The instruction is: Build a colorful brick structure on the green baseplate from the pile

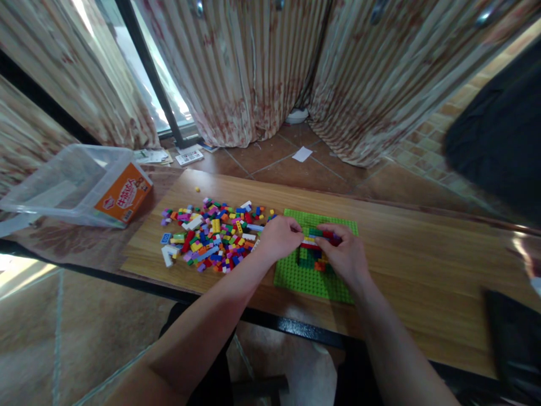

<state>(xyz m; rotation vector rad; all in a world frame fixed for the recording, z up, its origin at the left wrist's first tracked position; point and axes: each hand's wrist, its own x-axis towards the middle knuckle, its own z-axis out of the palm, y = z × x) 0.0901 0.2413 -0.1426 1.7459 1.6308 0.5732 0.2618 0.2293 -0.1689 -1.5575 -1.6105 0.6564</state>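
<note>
A green studded baseplate [291,277] lies on the table, bearing a low structure of toy bricks [306,256] in green, blue, red, orange and yellow. Across its upper part, between my hands, runs a narrow white brick [310,242]. My left hand [279,237] is over the baseplate's left side, fingers pinched by the white brick's left end; what lies between the fingertips is hidden. From the right, my right hand [344,254] grips the structure, its thumb at the white brick's right end and its fingers over the far side. My right hand covers part of the bricks.
Left of the baseplate spreads a pile of loose colored bricks [216,226]. A clear plastic bin [80,194] with an orange label stands at the far left. The wooden table [422,270] extends right, with a dark object [511,332] at its near right edge. Curtains hang beyond.
</note>
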